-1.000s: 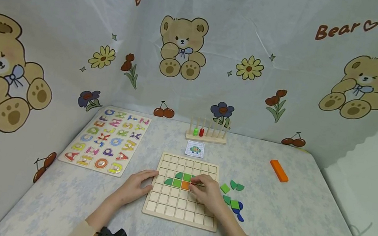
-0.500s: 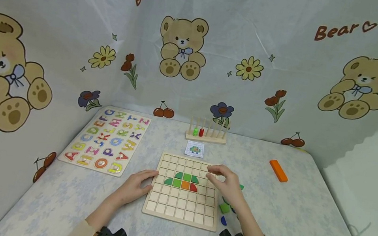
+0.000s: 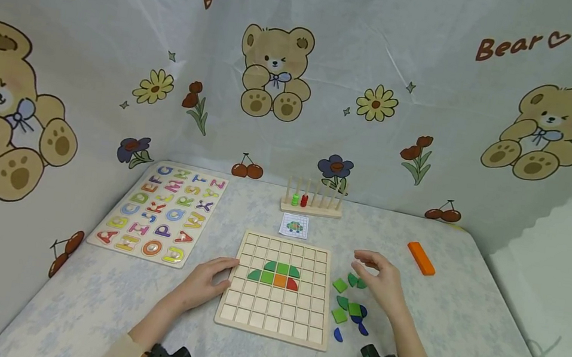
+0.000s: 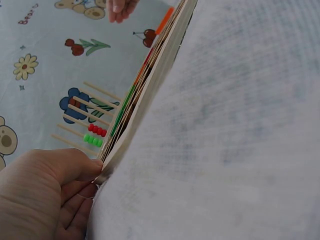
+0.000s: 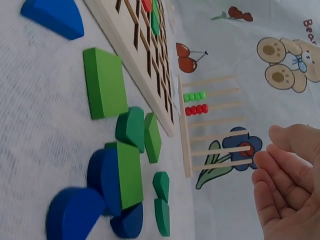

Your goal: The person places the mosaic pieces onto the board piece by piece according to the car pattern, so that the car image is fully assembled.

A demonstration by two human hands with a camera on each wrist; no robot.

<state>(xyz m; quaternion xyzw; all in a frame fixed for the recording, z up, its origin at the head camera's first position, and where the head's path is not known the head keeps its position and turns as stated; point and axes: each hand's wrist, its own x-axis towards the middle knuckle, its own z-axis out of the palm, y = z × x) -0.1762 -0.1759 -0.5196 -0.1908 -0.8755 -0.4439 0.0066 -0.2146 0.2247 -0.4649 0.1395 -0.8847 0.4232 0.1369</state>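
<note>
At the left edge of the wooden grid board (image 3: 273,318), my left hand (image 3: 204,284) grips the rim with thumb and curled fingers. In the board's middle lie green squares, dark green quarter-circles, an orange square (image 3: 280,281) and a red quarter-circle (image 3: 293,284). My right hand (image 3: 381,281) hovers right of the board with nothing in it, fingers loosely bent. Beneath and beside it lie loose green squares (image 5: 107,82), dark green quarter-circles (image 5: 131,130) and blue rounded pieces (image 5: 75,212). One green square lies on top of a blue piece.
A picture card (image 3: 293,226) lies behind the board, before a peg rack (image 3: 311,210) with green and red beads. An alphabet puzzle board (image 3: 134,237) is at the left. An orange bar (image 3: 421,258) lies at the right. A patterned cloth backdrop rises behind.
My right hand has let go of the red quarter-circle, left in its cell on the board, and has moved right over the loose pieces. The left hand stays at the rim.
</note>
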